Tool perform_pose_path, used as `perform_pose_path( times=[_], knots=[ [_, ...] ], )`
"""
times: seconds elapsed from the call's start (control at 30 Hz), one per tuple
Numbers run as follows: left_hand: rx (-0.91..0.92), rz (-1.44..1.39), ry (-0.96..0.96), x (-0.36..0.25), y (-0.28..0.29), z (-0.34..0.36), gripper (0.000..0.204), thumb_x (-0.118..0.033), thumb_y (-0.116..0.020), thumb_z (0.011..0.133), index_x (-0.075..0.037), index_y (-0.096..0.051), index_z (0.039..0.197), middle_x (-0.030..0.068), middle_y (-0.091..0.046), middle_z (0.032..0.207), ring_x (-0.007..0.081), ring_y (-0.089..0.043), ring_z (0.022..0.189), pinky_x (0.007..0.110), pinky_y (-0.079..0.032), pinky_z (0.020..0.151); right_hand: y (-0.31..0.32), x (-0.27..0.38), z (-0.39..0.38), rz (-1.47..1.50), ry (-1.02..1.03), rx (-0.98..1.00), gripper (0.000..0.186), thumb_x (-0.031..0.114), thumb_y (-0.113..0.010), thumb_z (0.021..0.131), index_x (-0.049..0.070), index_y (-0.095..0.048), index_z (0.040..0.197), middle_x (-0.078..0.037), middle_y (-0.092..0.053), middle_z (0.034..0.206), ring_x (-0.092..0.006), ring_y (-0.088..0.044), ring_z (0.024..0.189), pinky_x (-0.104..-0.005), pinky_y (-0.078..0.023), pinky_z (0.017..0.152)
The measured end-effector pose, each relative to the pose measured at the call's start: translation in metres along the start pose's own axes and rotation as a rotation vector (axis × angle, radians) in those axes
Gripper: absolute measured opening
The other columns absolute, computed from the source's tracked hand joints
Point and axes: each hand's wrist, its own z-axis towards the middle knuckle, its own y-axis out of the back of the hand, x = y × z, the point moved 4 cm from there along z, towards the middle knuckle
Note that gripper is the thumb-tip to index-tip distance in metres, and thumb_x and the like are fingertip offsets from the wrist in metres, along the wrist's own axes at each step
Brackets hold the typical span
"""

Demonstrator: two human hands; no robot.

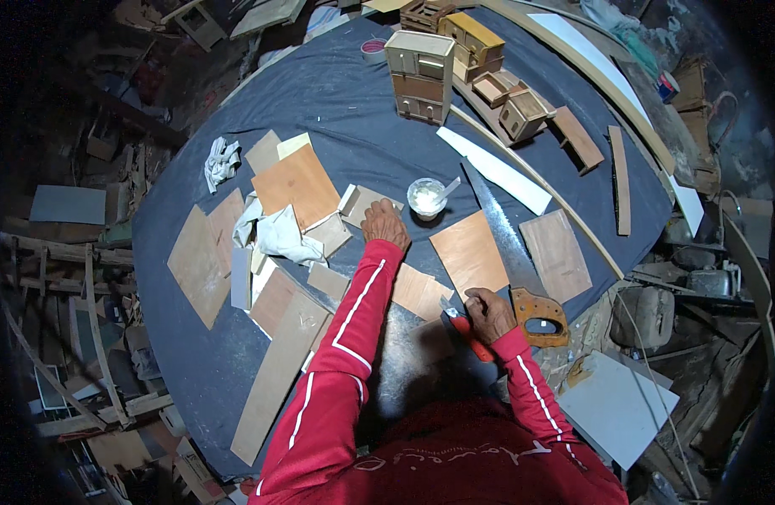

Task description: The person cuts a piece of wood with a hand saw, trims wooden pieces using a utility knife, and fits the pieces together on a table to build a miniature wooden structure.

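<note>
My left hand [384, 225] is closed on the right end of a small wooden panel [370, 200], its fingertips partly hidden. A pale wood strip [348, 199] stands at that panel's left end. Nearer to me, my right hand [490, 317] has its fingers curled at the lower edge of a square of plywood [470, 252]. What lies under those fingers is hidden. Right against this hand's left side is a red-handled cutter [467, 333]. A handsaw [539, 318] with a wooden handle lies just right of it, blade pointing away.
A tub of white paste [426, 199] with a stick stands beyond my hands. Plywood pieces [297, 185] and a white rag [291, 236] lie left. A miniature cabinet [419, 76] and other small wooden furniture [522, 115] stand at the back. A long strip [556, 210] crosses the right side.
</note>
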Motion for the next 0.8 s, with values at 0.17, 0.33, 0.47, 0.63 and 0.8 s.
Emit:
perform_pose_path(
  times=[0.17,0.33,0.47,0.63,0.8],
  knots=[
    [0.032,0.022,0.015,0.0,0.001,0.002,0.025,-0.01,-0.062,0.079,-0.002,-0.05,0.1,0.0171,-0.053,0.102,0.0344,-0.056,0.101,0.049,-0.049,0.082,0.001,0.0,-0.001,0.027,0.006,-0.022,0.022,0.014,-0.061,0.089,-0.001,-0.065,0.104,-0.023,-0.067,0.09,-0.0364,-0.067,0.078,-0.0398,-0.053,0.069],
    [0.072,0.052,0.03,0.001,-0.003,0.003,0.027,-0.01,-0.064,0.079,-0.002,-0.05,0.101,0.0166,-0.051,0.103,0.0346,-0.055,0.102,0.05,-0.049,0.082,0.0,0.001,0.001,0.018,-0.012,-0.012,0.023,0.015,-0.059,0.092,-0.001,-0.066,0.107,-0.021,-0.067,0.085,-0.0272,-0.066,0.073,-0.0343,-0.052,0.068],
    [0.086,0.073,0.033,-0.003,-0.001,0.002,0.028,-0.009,-0.065,0.078,-0.003,-0.049,0.101,0.0164,-0.05,0.103,0.0347,-0.054,0.103,0.051,-0.049,0.081,-0.003,-0.003,0.003,0.049,-0.018,-0.005,0.021,0.014,-0.061,0.089,0.001,-0.066,0.105,-0.022,-0.068,0.092,-0.0356,-0.068,0.081,-0.0389,-0.053,0.071],
    [0.12,0.076,0.082,-0.004,0.002,0.001,0.031,-0.009,-0.065,0.078,-0.003,-0.047,0.102,0.0165,-0.05,0.104,0.0355,-0.054,0.103,0.052,-0.048,0.081,-0.005,-0.008,0.004,0.057,0.019,0.019,0.021,0.015,-0.06,0.09,0.001,-0.065,0.105,-0.021,-0.068,0.095,-0.0358,-0.068,0.084,-0.0396,-0.054,0.073],
    [0.159,0.081,0.079,-0.008,0.005,0.001,0.03,-0.008,-0.064,0.078,-0.002,-0.047,0.101,0.0169,-0.05,0.104,0.036,-0.054,0.104,0.053,-0.048,0.081,-0.006,-0.02,0.004,0.123,0.051,0.026,0.024,0.018,-0.058,0.093,0.001,-0.064,0.107,-0.021,-0.067,0.101,-0.0381,-0.066,0.093,-0.0414,-0.053,0.081]
  ],
)
